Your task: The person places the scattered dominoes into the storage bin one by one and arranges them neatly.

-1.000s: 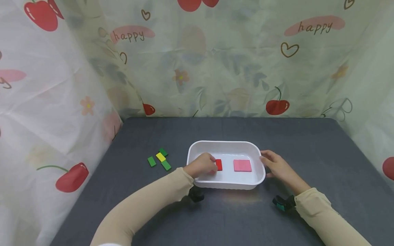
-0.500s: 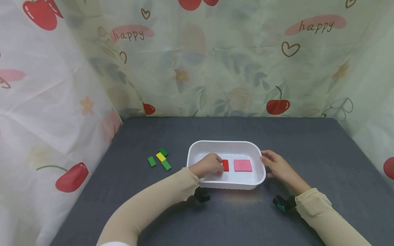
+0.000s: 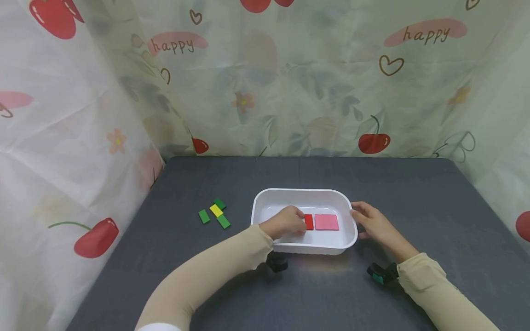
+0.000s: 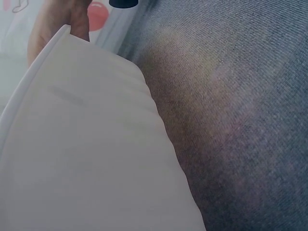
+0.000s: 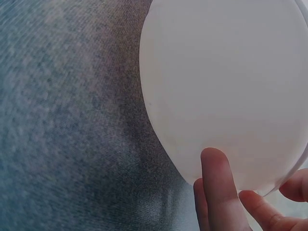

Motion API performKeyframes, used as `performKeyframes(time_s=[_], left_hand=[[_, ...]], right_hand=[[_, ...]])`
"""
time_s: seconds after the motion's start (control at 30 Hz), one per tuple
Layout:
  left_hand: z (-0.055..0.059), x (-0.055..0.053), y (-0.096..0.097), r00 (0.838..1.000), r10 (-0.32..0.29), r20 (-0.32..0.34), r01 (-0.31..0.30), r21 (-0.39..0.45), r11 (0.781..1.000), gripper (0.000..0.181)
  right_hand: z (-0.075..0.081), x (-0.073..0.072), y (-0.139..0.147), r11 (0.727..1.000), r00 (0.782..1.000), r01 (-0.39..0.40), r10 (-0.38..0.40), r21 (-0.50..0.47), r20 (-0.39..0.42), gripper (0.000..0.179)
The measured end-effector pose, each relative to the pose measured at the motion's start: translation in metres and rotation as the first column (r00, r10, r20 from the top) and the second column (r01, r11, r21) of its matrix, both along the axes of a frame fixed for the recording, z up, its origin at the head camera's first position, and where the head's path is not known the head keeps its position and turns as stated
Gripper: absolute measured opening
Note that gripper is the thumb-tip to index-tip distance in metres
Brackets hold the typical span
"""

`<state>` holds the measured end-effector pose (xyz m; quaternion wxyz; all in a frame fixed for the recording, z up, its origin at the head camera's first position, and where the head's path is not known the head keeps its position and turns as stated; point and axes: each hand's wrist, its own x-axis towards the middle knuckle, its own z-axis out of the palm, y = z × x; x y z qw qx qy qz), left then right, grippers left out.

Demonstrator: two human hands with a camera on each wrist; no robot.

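In the head view, a white plastic tray stands on the dark table. My left hand reaches over its near left side and pinches a flat red tile on the tray floor. The hand covers the tile's left part. Just right of it lies a flat pink rectangle, with a narrow white gap between them. My right hand rests at the tray's right end. In the right wrist view its fairly straight fingers touch the outer wall. The left wrist view shows only the tray's outside, not the pinch.
Left of the tray, several small green tiles and a yellow tile lie on the dark tabletop. A printed curtain hangs behind the table and along both sides.
My left hand has slid the red tile rightward along the tray floor, close up to the pink rectangle. The right hand and the tray have hardly moved.
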<state>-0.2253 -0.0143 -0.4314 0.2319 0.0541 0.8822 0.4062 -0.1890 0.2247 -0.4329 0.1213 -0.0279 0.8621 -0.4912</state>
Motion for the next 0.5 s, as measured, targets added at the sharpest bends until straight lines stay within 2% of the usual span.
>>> performKeyframes(time_s=[0.5], left_hand=[[0.0006, 0.0014, 0.0035, 1.0, -0.014, 0.011, 0.013, 0.022, 1.0, 0.045]], right_hand=[[-0.0005, -0.0005, 0.0003, 1.0, 1.0, 0.0, 0.0, -0.001, 0.006, 0.053]])
